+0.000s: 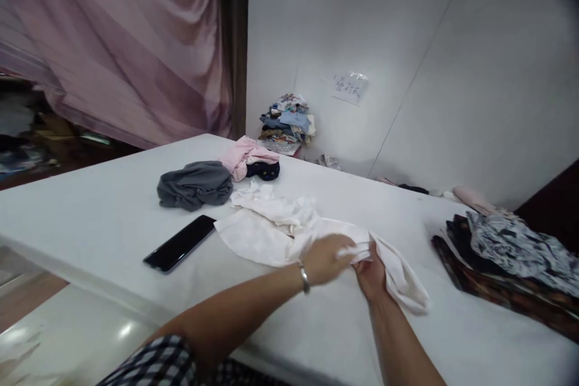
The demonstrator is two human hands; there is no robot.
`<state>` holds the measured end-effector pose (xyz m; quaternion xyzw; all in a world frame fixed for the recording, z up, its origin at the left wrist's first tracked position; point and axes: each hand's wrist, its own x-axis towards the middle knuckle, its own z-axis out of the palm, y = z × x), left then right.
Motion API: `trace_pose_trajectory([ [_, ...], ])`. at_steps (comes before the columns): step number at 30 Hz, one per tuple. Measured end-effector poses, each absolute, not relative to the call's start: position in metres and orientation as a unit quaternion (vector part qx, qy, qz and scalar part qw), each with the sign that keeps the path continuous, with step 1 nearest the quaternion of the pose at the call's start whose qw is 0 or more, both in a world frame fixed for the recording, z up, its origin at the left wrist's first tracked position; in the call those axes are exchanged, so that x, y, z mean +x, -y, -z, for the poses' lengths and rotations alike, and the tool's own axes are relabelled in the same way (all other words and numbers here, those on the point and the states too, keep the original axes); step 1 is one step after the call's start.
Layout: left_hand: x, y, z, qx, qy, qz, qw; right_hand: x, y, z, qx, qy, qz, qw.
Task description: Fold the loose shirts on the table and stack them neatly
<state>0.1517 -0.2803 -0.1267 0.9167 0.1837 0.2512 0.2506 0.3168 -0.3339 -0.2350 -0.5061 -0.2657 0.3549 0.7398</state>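
Observation:
A white garment (260, 238) lies loosely spread on the white table (104, 193), its left part rumpled. Its exact kind cannot be made out. My left hand (326, 259), with a silver bracelet at the wrist, is closed on a bunched edge of it and slightly smeared by motion. Close beside it, my right hand (373, 274) grips the same cloth, with the thumb on top. A loose part of the garment hangs over to the right of that hand and rests on the tabletop.
A black phone (181, 244) lies left of the garment. Behind are a grey cloth (195, 186), a pink cloth (246, 155) and a dark cloth (263, 170). Folded patterned clothes (520, 253) are stacked at right. Another clothes pile (288, 123) stands by the wall.

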Motion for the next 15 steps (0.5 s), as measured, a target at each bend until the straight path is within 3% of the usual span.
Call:
trace_pose_trajectory([
  [6,0.104,0.24,0.152,0.875,-0.417,-0.19,0.158,0.339,0.331,0.234,-0.348,0.094,-0.398,0.844],
  [12,0.095,0.238,0.154,0.834,-0.451,-0.221,0.23,0.372,0.349,0.225,-0.318,0.098,-0.264,0.905],
  [15,0.095,0.245,0.146,0.81,-0.444,-0.268,0.274,0.368,0.355,0.217,-0.367,0.121,-0.321,0.865],
])
